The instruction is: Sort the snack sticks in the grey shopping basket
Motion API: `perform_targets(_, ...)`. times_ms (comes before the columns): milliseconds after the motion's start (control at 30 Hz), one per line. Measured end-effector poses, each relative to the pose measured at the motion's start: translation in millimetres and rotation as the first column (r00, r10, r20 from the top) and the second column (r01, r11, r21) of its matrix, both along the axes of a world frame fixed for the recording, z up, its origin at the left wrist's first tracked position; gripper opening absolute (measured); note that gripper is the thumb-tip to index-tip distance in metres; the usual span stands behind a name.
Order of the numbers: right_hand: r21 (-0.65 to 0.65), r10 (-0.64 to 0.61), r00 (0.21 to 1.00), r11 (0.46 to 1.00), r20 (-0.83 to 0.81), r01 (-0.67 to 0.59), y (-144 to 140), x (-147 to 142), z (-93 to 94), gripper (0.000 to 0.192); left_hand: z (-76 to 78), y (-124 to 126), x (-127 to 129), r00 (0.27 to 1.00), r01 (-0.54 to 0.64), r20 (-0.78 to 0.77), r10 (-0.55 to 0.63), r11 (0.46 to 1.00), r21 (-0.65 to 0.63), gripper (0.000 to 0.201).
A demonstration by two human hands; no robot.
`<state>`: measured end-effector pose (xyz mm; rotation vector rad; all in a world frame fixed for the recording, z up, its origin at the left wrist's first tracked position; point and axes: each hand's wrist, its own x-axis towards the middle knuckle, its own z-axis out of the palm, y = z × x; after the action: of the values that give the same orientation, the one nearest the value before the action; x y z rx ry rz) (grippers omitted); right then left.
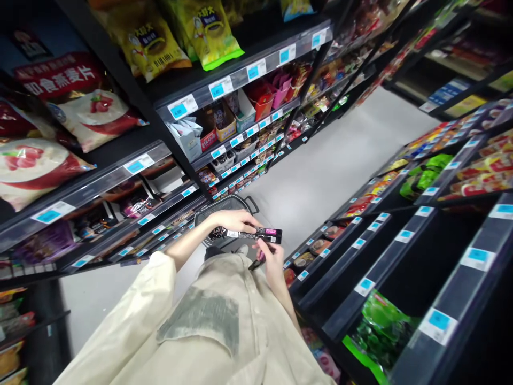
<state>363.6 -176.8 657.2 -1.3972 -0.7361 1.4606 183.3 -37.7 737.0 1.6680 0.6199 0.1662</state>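
Note:
A slim black box point(272, 233) with pink print and a white label is held in front of my body. My left hand point(236, 220) is closed over its left part from above. Just below the box's right end, my right hand point(270, 256) has its fingers bent. They pinch a small dark object point(257, 263) with a purplish part, whose kind I cannot make out. Whether the right fingertips also touch the box is unclear. Under my left forearm stands a dark grey shopping basket point(232, 201), partly hidden, with some dark packets in it.
Shelves on the left carry oatmeal bags point(94, 115), yellow snack bags point(210, 32) and small cartons point(244, 109). Sloping shelves point(401, 235) on the right hold green bags point(385, 334) and packaged food. Between them runs a grey aisle floor point(340, 155).

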Motion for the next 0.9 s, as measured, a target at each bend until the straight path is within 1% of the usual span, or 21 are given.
perform_targets(100, -0.024, -0.001, 0.999, 1.0, -0.033, 0.0, 0, 1, -3.7, 0.035, -13.0, -7, -4, 0.999, -0.044, -0.01, 0.045, 0.999, 0.013, 0.029)
perform_targets(167, -0.044, 0.01, 0.998, 0.999, -0.059, -0.012, 1, 1, -6.3, 0.037, -24.1, -15, -6, 0.994, -0.103, -0.033, 0.106, 0.993, 0.065, 0.032)
perform_targets(233, -0.067, 0.02, 0.997, 0.997, -0.073, -0.025, 3, -1, -8.9, 0.042, -36.8, -27, -8, 0.981, -0.18, -0.046, 0.188, 0.975, 0.132, 0.036)
perform_targets(367, -0.111, 0.037, 0.999, 0.993, -0.034, -0.041, 8, -9, -15.8, 0.046, -63.0, -58, -10, 0.939, -0.317, -0.067, 0.336, 0.927, 0.202, 0.037)
perform_targets(433, -0.133, 0.06, 0.998, 0.989, 0.009, -0.058, 12, -14, -20.9, 0.046, -73.7, -74, -12, 0.901, -0.407, -0.06, 0.43, 0.886, 0.223, 0.036)
perform_targets(500, -0.138, 0.08, 0.996, 0.988, 0.038, -0.074, 16, -20, -26.5, 0.046, -81.0, -89, -15, 0.856, -0.493, -0.048, 0.515, 0.841, 0.223, 0.043)
perform_targets(600, -0.136, 0.09, 0.995, 0.987, 0.034, -0.085, 22, -27, -32.6, 0.043, -86.3, -104, -27, 0.78, -0.611, -0.034, 0.625, 0.772, 0.177, 0.068)
perform_targets(667, -0.142, 0.092, 0.995, 0.986, 0.028, -0.087, 24, -32, -33.6, 0.044, -87.5, -110, -38, 0.736, -0.669, -0.023, 0.676, 0.732, 0.129, 0.078)
perform_targets(733, -0.145, 0.093, 0.995, 0.985, 0.018, -0.09, 25, -38, -32.3, 0.044, -87.7, -113, -51, 0.714, -0.695, -0.038, 0.699, 0.714, 0.088, 0.074)
perform_targets(800, -0.148, 0.096, 0.995, 0.985, 0.006, -0.094, 24, -43, -29.8, 0.044, -86.9, -117, -62, 0.71, -0.696, -0.072, 0.7, 0.714, 0.081, 0.063)
perform_targets(900, -0.172, 0.119, 0.993, 0.978, 0.017, -0.115, 20, -53, -27.8, 0.045, -85.6, -127, -71, 0.724, -0.667, -0.088, 0.684, 0.727, 0.165, 0.05)
